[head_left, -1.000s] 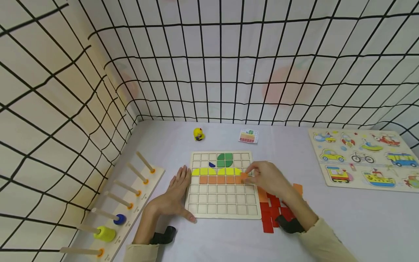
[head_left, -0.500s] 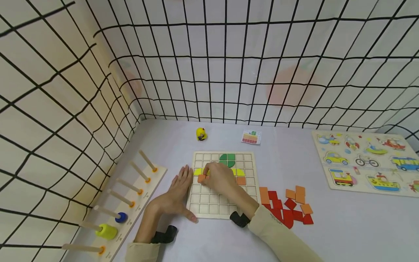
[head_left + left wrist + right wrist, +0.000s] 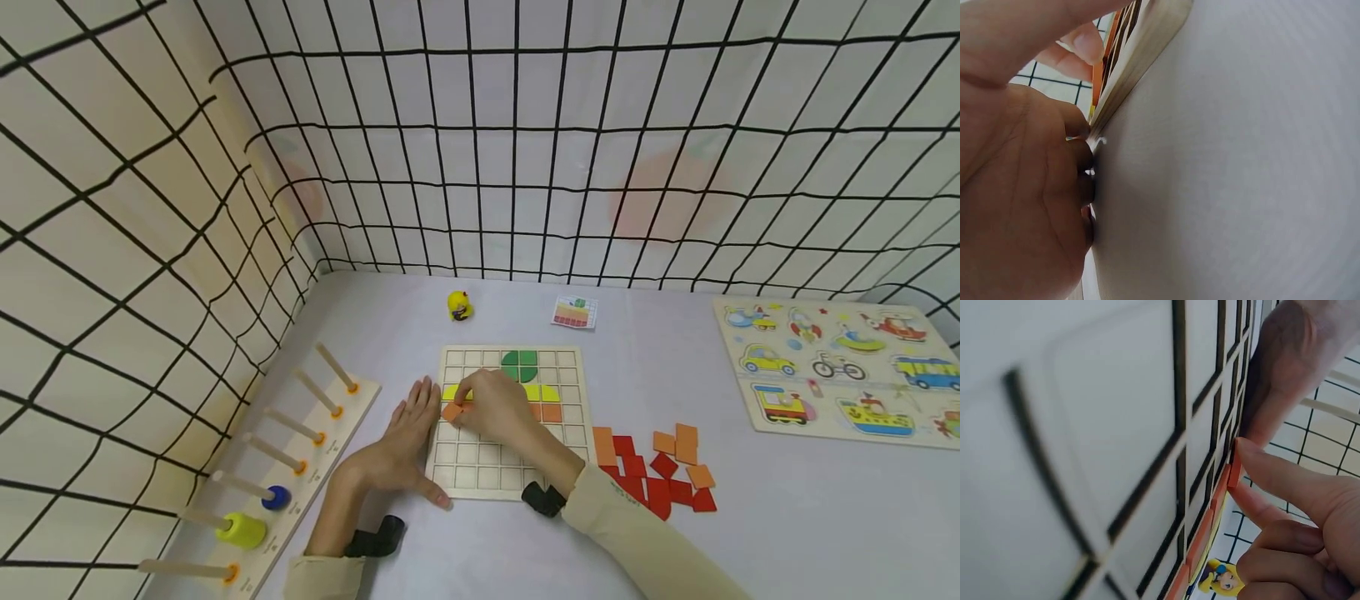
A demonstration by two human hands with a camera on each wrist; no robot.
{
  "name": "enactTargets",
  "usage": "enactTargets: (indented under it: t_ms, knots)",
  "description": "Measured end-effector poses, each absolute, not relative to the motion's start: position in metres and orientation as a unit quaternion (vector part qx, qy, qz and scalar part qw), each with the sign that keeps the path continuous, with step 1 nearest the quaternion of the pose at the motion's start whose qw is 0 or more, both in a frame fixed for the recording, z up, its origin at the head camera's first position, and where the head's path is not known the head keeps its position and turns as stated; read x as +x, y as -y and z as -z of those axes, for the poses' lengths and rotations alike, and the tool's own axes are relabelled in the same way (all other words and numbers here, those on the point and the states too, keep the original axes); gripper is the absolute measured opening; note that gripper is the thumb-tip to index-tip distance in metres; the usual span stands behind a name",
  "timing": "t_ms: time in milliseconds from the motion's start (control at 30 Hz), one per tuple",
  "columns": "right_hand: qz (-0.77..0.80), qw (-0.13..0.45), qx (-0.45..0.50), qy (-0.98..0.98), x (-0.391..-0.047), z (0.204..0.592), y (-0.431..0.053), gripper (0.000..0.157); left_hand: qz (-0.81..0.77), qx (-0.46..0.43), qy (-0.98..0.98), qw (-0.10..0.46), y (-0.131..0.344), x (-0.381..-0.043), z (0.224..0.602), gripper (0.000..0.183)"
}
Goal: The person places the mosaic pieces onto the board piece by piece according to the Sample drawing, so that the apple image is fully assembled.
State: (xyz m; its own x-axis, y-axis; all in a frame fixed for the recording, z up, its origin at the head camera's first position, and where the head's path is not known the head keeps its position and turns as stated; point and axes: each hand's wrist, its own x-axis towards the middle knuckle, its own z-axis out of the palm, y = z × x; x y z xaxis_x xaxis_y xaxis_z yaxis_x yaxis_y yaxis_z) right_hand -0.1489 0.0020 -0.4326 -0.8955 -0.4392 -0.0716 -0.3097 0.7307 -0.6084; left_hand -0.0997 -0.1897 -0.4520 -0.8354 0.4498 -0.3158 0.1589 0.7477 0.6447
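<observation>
Green pieces [image 3: 528,373] in; the right hand [image 3: 491,404] pinches an orange tile [image 3: 452,412] (left hand [image 3: 401,442] outstretched, gripping nothing), red tiles [image 3: 659,497] still off the board [image 3: 510,487]!

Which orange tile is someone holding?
The orange square tile pinched by the right hand, at the left side of the pale wooden grid board; other visible orange tiles lie unheld.

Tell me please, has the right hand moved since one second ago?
Yes: in the head view, the right hand has moved left across the board, from its right edge towards its left edge.
</observation>
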Motion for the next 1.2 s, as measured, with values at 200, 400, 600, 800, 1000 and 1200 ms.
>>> enactTargets:
  t_ms: [200,400,600,800,1000,1200]
  knots:
    - [0.304,0.107,-0.206,-0.924,-0.1491,0.431,-0.0003,0.021,-0.313,0.173,-0.905,0.23,0.1887,-0.1003,0.4518,0.154]
    - [0.32,0.117,-0.206,-0.917,-0.1503,0.4325,-0.0003,0.022,-0.311,0.173,-0.905,0.233,0.1884,-0.1004,0.4512,0.154]
    - [0.312,0.117,-0.213,-0.918,-0.1483,0.4324,0.0015,0.021,-0.31,0.168,-0.905,0.237,0.1892,-0.0998,0.4514,0.154]
    - [0.311,0.12,-0.214,-0.918,-0.1496,0.4331,0.0022,0.02,-0.312,0.165,-0.906,0.234,0.1897,-0.0995,0.453,0.155]
    - [0.32,0.116,-0.215,-0.915,-0.1523,0.4352,0.0004,0.02,-0.317,0.167,-0.904,0.233,0.1885,-0.0996,0.453,0.155]
    - [0.35,0.118,-0.203,-0.907,-0.1546,0.4363,0.0006,0.016,-0.312,0.166,-0.906,0.233,0.1903,-0.0996,0.4515,0.156]
